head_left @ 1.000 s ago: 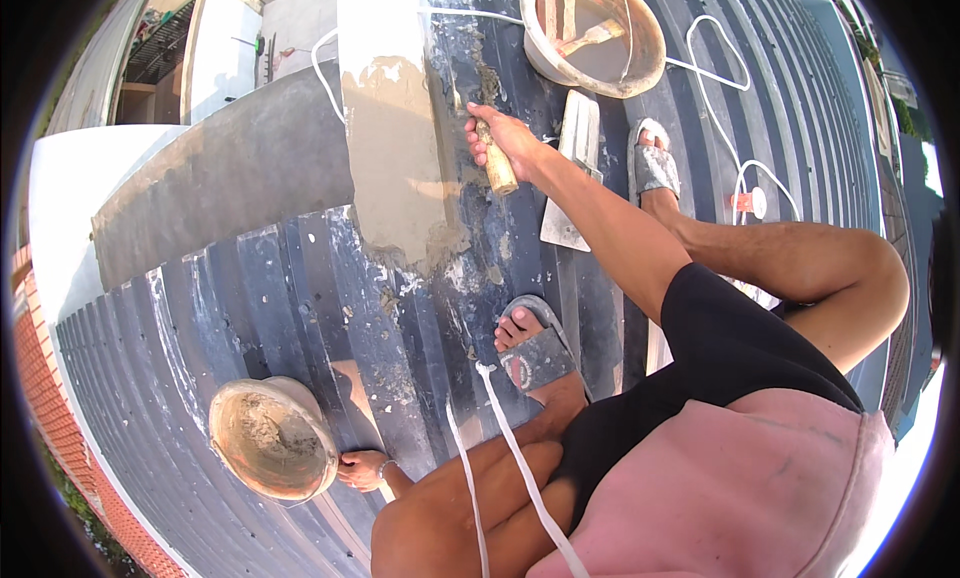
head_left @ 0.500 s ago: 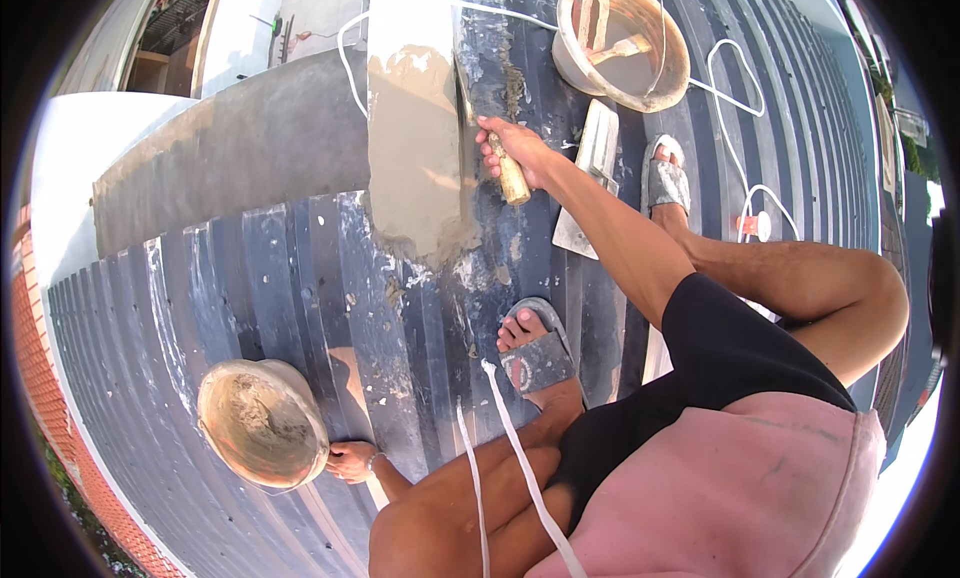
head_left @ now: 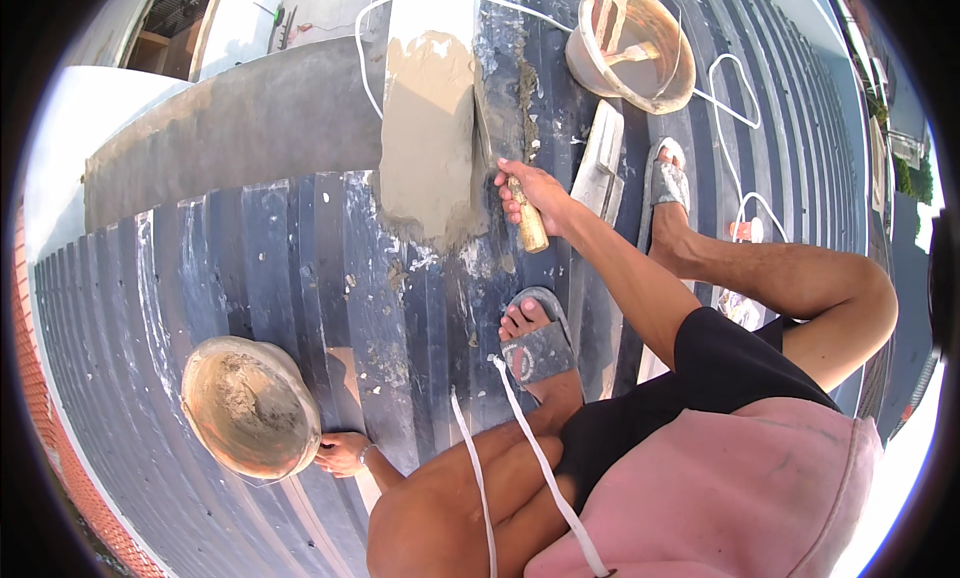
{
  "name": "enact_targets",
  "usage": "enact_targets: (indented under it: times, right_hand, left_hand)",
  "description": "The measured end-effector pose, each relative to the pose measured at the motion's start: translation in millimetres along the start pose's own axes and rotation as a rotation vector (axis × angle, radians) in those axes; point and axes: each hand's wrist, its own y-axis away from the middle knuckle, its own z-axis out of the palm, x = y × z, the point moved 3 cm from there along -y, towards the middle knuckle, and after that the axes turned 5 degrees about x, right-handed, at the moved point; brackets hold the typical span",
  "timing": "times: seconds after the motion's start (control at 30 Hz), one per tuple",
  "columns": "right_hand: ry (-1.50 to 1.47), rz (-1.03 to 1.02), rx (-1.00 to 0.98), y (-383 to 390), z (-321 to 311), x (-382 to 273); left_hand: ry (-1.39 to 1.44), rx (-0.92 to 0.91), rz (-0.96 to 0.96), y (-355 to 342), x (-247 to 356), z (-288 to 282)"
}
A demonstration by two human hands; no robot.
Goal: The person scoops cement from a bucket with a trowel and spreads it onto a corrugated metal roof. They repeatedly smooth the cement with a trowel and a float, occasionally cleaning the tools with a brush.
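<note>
My right hand [head_left: 536, 198] is closed round the pale wooden handle of a trowel [head_left: 529, 223]. The trowel's thin blade appears edge-on and lies along the right side of a white raised block, beside its wet grey-brown mortar [head_left: 428, 138]. Down at the left, my left hand [head_left: 342, 455] grips the side of a mortar-stained bucket [head_left: 307, 418], its fingers partly hidden. Some mortar sits in the bottom of this tilted bucket. To the right of my right hand, a flat plastering float [head_left: 601, 163] rests on the blue corrugated metal roof [head_left: 275, 278].
A second bucket [head_left: 587, 70] at the far right holds a brush [head_left: 632, 53] and cloudy liquid. White cord [head_left: 742, 118] loops across the ridges near my sandalled right foot [head_left: 668, 178]. A low grey wall [head_left: 240, 128] borders the far left. My other sandal [head_left: 540, 356] stands near the middle.
My right hand and the trowel have moved nearer to me along the block's side. The left hand stays at its bucket. The whole view has shifted slightly.
</note>
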Motion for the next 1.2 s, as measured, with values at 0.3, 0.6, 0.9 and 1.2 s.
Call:
enact_targets:
  times: [0.3,0.6,0.9,1.2]
  right_hand:
    - [-0.042,0.074,0.027,56.6,10.7,61.4]
    - [-0.171,0.253,0.087,143.3,14.5,102.1]
    - [0.029,-0.101,0.172,39.6,-19.0,-8.0]
    - [0.203,-0.334,0.147,-45.5,-19.6,-78.5]
  left_hand:
    - [0.013,-0.01,0.037,4.9,4.0,-5.6]
    - [0.197,0.22,0.114,5.9,5.6,0.0]
    - [0.044,0.093,0.021,-5.8,7.8,-0.1]
    - [-0.046,0.019,-0.042,-8.9,13.7,5.9]
